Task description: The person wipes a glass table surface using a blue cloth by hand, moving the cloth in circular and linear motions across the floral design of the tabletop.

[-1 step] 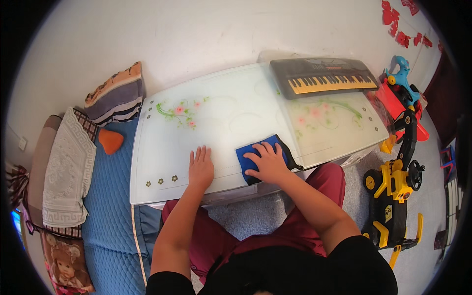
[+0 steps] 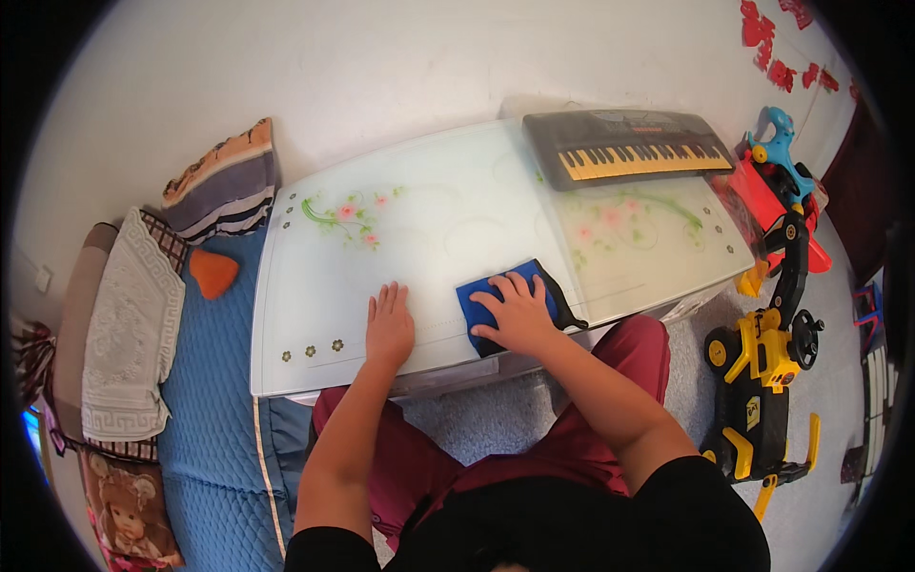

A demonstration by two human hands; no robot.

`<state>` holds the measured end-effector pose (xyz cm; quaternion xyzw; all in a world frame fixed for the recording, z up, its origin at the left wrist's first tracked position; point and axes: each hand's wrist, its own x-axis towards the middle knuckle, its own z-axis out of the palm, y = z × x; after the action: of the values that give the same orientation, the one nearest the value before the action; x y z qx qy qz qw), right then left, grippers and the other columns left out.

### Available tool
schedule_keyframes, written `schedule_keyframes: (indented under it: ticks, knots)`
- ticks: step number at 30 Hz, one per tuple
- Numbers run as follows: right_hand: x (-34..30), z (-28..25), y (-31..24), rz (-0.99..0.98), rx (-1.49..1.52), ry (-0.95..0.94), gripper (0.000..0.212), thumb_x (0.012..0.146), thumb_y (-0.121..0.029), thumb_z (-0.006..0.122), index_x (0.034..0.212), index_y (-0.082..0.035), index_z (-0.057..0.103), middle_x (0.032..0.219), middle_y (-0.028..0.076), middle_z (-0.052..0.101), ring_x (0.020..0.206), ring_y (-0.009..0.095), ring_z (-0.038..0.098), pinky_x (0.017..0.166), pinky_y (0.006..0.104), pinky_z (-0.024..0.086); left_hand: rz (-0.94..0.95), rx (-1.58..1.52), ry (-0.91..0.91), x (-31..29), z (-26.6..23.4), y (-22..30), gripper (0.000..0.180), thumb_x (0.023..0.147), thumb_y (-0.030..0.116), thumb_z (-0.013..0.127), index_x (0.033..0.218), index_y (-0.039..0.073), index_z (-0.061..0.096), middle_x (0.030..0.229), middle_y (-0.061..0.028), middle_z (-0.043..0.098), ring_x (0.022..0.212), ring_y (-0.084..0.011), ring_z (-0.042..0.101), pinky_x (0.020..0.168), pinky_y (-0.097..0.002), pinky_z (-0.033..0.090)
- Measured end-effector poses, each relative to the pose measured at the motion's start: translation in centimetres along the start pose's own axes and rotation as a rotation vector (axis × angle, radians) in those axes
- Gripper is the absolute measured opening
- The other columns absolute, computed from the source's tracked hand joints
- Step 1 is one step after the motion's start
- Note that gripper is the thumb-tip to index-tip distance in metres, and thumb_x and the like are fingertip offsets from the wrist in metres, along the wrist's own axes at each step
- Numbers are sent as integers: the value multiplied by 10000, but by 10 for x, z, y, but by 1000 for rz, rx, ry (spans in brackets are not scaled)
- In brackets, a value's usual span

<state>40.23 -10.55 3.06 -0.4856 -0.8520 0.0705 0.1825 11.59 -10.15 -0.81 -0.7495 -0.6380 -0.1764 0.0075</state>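
Note:
My left hand (image 2: 389, 326) lies flat on the near middle of a white glossy tabletop (image 2: 419, 248) printed with pink flowers and green vines. Its fingers are stretched out and it holds nothing. To its right, a folded blue cloth (image 2: 480, 312) with black edging rests near the table's front edge. My right hand (image 2: 519, 313) is on top of this cloth, fingers spread and slightly bent, the palm covering part of it. Black edging sticks out to the right of that hand.
An electronic keyboard (image 2: 629, 148) stands at the table's back right. A blue quilted sofa (image 2: 205, 381) with cushions and an orange cushion (image 2: 213, 274) adjoins the left side. On the right floor are a yellow-black ride-on digger (image 2: 762, 381) and a blue toy (image 2: 780, 143).

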Motion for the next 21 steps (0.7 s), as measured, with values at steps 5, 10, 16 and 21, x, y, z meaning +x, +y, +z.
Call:
schedule_keyframes:
  ticks: [5,10,16,21]
  knots:
    - [34,32,8,18,37,347,422,793,-416,792,1173,-248,716,1203,67,578,1206,298,491,1067,597,311,-18,16,35,-5,-3,9,461,1001,145,454,1443,29,516,1550,-176,462,1483,-321,370,1250,-478,226]
    - [92,50,35,28,15,406,323,817,-332,783,1124,-236,752,1158,49,610,1133,286,506,966,457,362,-33,10,41,-5,-6,12,464,994,129,457,1447,49,521,1540,-160,479,1471,-318,390,1239,-474,256]
    - [170,70,63,120,-73,458,294,863,-348,751,1142,-256,762,1196,33,631,1155,288,519,1013,468,371,-32,-22,55,-5,-12,15,471,963,114,499,1428,51,543,1534,-150,491,1465,-313,399,1237,-472,262]
    - [208,72,72,185,-99,419,280,915,-375,704,1159,-247,752,1240,34,612,1186,289,497,1033,467,333,-16,-46,78,-3,-15,18,462,947,111,518,1402,43,563,1519,-158,507,1453,-325,414,1233,-477,270]
